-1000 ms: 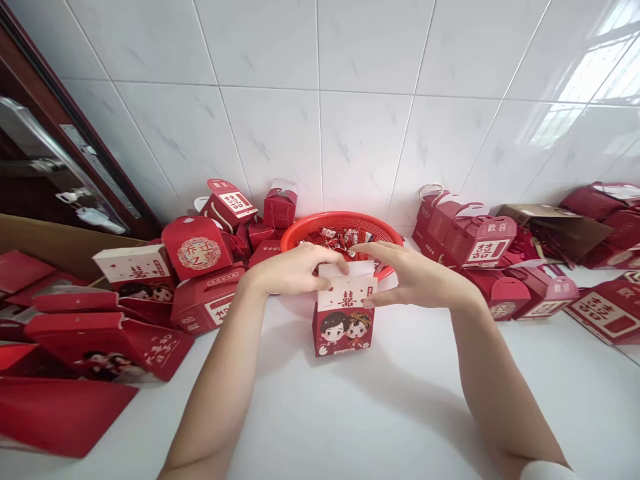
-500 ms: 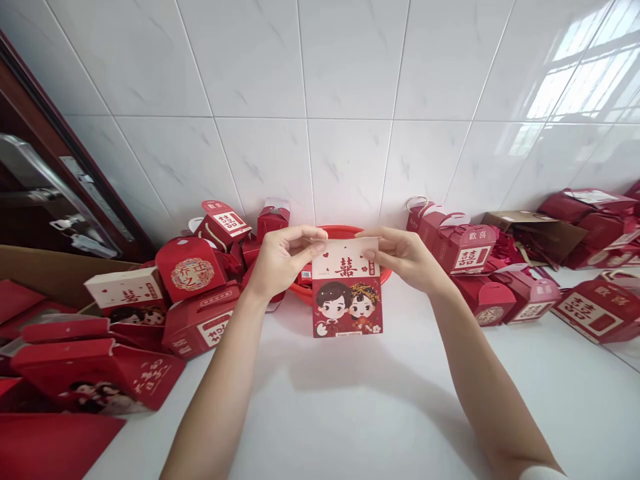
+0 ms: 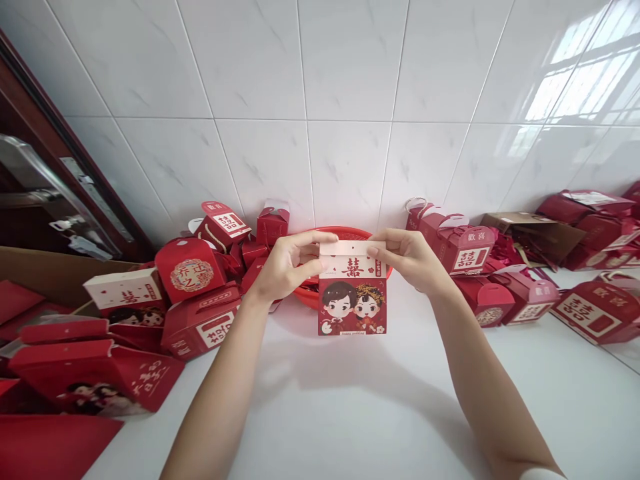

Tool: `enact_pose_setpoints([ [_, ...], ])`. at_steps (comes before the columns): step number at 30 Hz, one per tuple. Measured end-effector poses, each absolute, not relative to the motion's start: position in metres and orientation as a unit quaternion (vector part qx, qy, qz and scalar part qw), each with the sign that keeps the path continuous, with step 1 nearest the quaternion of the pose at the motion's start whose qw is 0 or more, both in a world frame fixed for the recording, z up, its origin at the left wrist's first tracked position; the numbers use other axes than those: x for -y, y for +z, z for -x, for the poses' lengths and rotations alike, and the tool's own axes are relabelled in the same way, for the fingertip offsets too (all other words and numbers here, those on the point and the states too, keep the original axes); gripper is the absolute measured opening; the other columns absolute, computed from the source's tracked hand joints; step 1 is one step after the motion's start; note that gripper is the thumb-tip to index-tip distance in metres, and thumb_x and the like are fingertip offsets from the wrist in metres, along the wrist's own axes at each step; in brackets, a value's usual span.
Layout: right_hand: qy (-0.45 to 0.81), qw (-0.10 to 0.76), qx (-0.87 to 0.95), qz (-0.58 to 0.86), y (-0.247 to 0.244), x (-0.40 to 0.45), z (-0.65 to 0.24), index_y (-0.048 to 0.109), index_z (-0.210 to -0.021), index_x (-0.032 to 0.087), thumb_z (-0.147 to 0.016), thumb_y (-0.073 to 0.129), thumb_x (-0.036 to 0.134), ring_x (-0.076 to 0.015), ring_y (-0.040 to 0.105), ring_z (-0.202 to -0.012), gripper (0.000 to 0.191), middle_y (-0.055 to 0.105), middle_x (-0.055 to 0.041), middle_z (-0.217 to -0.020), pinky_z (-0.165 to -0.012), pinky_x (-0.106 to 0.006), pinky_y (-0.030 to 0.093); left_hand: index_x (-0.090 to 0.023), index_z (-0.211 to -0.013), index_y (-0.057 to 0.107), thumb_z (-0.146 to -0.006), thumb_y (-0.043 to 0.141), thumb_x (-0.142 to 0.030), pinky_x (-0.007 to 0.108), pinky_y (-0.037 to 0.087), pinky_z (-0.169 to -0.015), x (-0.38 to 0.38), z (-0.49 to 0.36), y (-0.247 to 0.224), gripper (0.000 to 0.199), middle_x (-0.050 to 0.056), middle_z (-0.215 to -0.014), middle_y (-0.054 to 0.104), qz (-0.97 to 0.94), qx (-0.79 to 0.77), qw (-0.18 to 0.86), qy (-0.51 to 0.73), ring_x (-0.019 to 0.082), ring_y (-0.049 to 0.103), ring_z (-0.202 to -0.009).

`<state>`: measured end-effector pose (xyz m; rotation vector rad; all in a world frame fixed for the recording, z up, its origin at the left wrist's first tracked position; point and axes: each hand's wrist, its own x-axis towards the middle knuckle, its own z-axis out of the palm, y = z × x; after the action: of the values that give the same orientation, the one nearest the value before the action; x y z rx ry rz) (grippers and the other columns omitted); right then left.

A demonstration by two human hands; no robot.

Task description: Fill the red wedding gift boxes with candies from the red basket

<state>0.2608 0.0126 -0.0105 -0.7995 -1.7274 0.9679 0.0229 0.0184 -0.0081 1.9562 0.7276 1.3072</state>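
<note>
A red and white gift box (image 3: 352,303) with two cartoon figures and a red character on its front hangs upright between my hands, above the white table. My left hand (image 3: 295,263) pinches the left side of its white top, thumb in front. My right hand (image 3: 405,257) grips the right top corner between thumb and fingers. Along the top a pale strip (image 3: 353,248) shows above the printed white band. Behind the box stands a red plastic basket (image 3: 345,233), mostly hidden by it and my hands.
Red boxes (image 3: 193,272) are piled at the left, beside a brown carton (image 3: 45,263). More red boxes (image 3: 467,250) stand at the right, near an open cardboard box (image 3: 533,230). A tiled wall (image 3: 345,160) closes off the back; a door handle (image 3: 30,198) is at the far left.
The gift box has shifted slightly right with both hands. A pale strip now shows above its printed white band, and my left hand has moved a little rightward.
</note>
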Motion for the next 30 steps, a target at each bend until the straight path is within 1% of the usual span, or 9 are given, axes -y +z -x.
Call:
enact_pose_setpoints([
  [2, 0.397, 0.492, 0.706, 0.319, -0.01, -0.013, -0.262, 0.071, -0.091, 0.017, -0.079, 0.075, 0.052, -0.0213, 0.07, -0.075, 0.038, 0.073, -0.0055, -0.08, -0.062, -0.031, 0.058, -0.017, -0.096, 0.075, -0.075, 0.076, -0.034, 0.03, 0.057, -0.071, -0.019, -0.022, -0.008, 0.027, 0.006, -0.091, 0.075, -0.737, -0.301, 0.347, 0.497, 0.021, 0.069, -0.083],
  [6, 0.398, 0.511, 0.695, 0.312, -0.011, -0.014, -0.261, 0.07, -0.087, 0.017, -0.076, 0.078, 0.051, -0.02, 0.069, -0.075, 0.037, 0.072, -0.0047, -0.079, -0.062, -0.029, 0.056, -0.015, -0.066, 0.069, -0.078, 0.077, -0.041, 0.025, 0.049, -0.059, -0.023, -0.021, -0.009, 0.029, 0.001, -0.065, 0.065, -0.745, -0.319, 0.308, 0.498, 0.015, 0.06, -0.063],
  [10, 0.407, 0.514, 0.688, 0.312, -0.013, -0.017, -0.259, 0.068, -0.083, 0.018, -0.075, 0.079, 0.054, -0.0181, 0.067, -0.071, 0.038, 0.07, -0.0027, -0.074, -0.06, -0.027, 0.053, -0.016, -0.065, 0.068, -0.078, 0.076, -0.045, 0.024, 0.047, -0.056, -0.026, -0.022, -0.013, 0.033, 0.0, -0.063, 0.064, -0.731, -0.316, 0.281, 0.535, 0.014, 0.058, -0.06],
  [13, 0.367, 0.543, 0.683, 0.324, -0.011, -0.017, -0.263, 0.067, -0.078, 0.018, -0.075, 0.077, 0.057, -0.0171, 0.063, -0.069, 0.04, 0.066, -0.0021, -0.071, -0.06, -0.027, 0.051, -0.016, -0.076, 0.073, -0.081, 0.072, -0.051, 0.029, 0.055, -0.068, -0.03, -0.025, -0.016, 0.035, 0.004, -0.075, 0.073, -0.734, -0.302, 0.334, 0.508, 0.02, 0.067, -0.073],
  [17, 0.214, 0.662, 0.624, 0.356, 0.004, -0.006, -0.288, 0.066, -0.078, 0.02, -0.081, 0.074, 0.05, -0.0146, 0.058, -0.066, 0.031, 0.062, -0.0003, -0.071, -0.06, -0.027, 0.048, -0.018, -0.108, 0.074, -0.075, 0.077, -0.054, 0.04, 0.057, -0.092, -0.043, -0.032, -0.031, 0.049, 0.01, -0.104, 0.078, -0.729, -0.32, 0.376, 0.474, 0.027, 0.071, -0.1],
  [22, -0.047, 0.763, 0.489, 0.42, 0.025, 0.03, -0.362, 0.064, -0.076, 0.018, -0.079, 0.076, 0.032, -0.0101, 0.047, -0.054, 0.019, 0.057, 0.0009, -0.066, -0.052, -0.026, 0.039, -0.016, -0.092, 0.076, -0.062, 0.081, -0.06, 0.046, 0.058, -0.093, -0.068, -0.036, -0.061, 0.054, 0.011, -0.096, 0.079, -0.715, -0.407, 0.403, 0.4, 0.03, 0.074, -0.095],
  [25, -0.195, 0.744, 0.42, 0.481, 0.018, 0.062, -0.42, 0.063, -0.078, 0.017, -0.075, 0.075, 0.034, -0.0111, 0.047, -0.05, 0.021, 0.055, 0.0008, -0.063, -0.049, -0.028, 0.035, -0.019, -0.095, 0.077, -0.066, 0.08, -0.057, 0.046, 0.058, -0.094, -0.075, -0.035, -0.068, 0.049, 0.009, -0.098, 0.079, -0.73, -0.414, 0.413, 0.353, 0.03, 0.074, -0.096],
  [27, -0.266, 0.702, 0.385, 0.537, 0.004, 0.085, -0.455, 0.06, -0.071, 0.018, -0.073, 0.073, 0.034, -0.0123, 0.048, -0.052, 0.02, 0.057, -0.0009, -0.066, -0.053, -0.03, 0.039, -0.02, -0.097, 0.077, -0.068, 0.078, -0.056, 0.045, 0.057, -0.096, -0.076, -0.035, -0.067, 0.046, 0.009, -0.1, 0.079, -0.743, -0.407, 0.409, 0.338, 0.03, 0.074, -0.099],
  [30, -0.303, 0.645, 0.287, 0.64, -0.028, 0.108, -0.493, 0.056, -0.061, 0.021, -0.07, 0.069, 0.025, -0.0171, 0.051, -0.059, 0.017, 0.055, -0.0027, -0.062, -0.06, -0.035, 0.04, -0.022, -0.096, 0.077, -0.07, 0.077, -0.056, 0.044, 0.057, -0.096, -0.075, -0.036, -0.065, 0.043, 0.009, -0.1, 0.08, -0.758, -0.413, 0.398, 0.31, 0.031, 0.073, -0.1],
])
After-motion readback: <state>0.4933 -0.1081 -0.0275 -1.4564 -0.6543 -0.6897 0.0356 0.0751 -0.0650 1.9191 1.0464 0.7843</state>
